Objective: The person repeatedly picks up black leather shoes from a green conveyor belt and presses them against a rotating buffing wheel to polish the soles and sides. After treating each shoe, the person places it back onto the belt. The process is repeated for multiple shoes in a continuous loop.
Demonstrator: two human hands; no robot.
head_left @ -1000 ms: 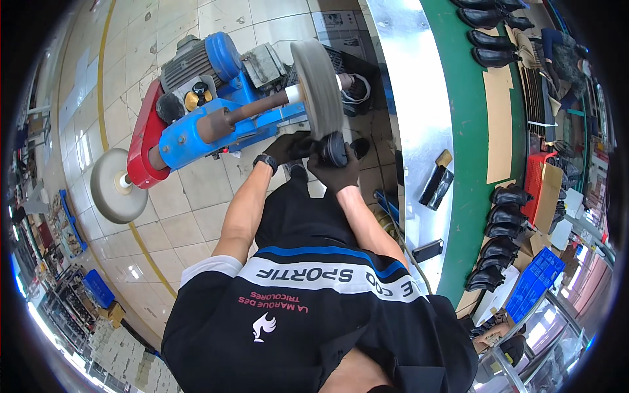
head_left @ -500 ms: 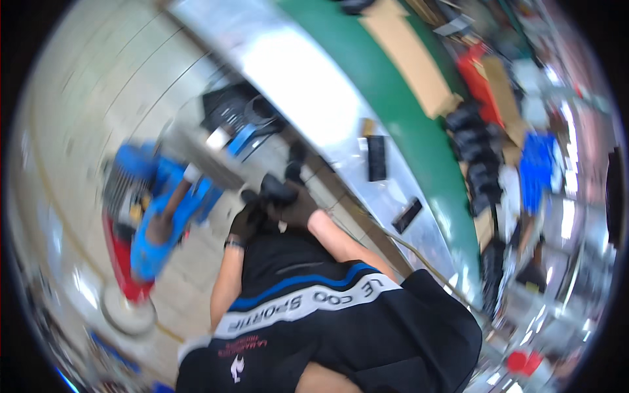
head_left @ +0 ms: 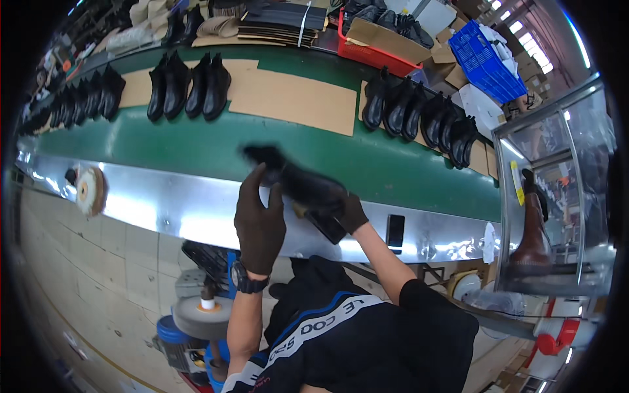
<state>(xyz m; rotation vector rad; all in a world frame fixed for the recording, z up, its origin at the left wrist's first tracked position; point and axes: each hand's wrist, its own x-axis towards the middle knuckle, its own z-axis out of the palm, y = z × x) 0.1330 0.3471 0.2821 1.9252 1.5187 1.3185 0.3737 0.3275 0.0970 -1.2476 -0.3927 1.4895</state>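
A black ankle boot [head_left: 308,188], smeared by motion, hangs tilted over the front of the workbench. My right hand [head_left: 354,213], in a dark brown glove, grips it at its right end. My left hand [head_left: 259,229], gloved too with a black watch at the wrist, is raised with fingers apart beside the boot's left end; I cannot tell if the fingertips touch it. Beneath the boot, partly covered by it, a dark rectangular object [head_left: 327,229] lies on the metal edge. A black phone [head_left: 395,230] lies to the right of my right hand.
Pairs of black boots [head_left: 171,86] stand on cardboard sheets [head_left: 295,98] along the green benchtop [head_left: 157,141], with more boots [head_left: 409,108] at right. A polishing wheel [head_left: 90,190] sits at left, a buffing machine [head_left: 203,318] below. A glass-sided metal cabinet [head_left: 504,196] borders the right.
My view has swung from the floor and machine to the bench. My hands, close together around a dark thing before, are now apart over the bench, the boot in my right hand.
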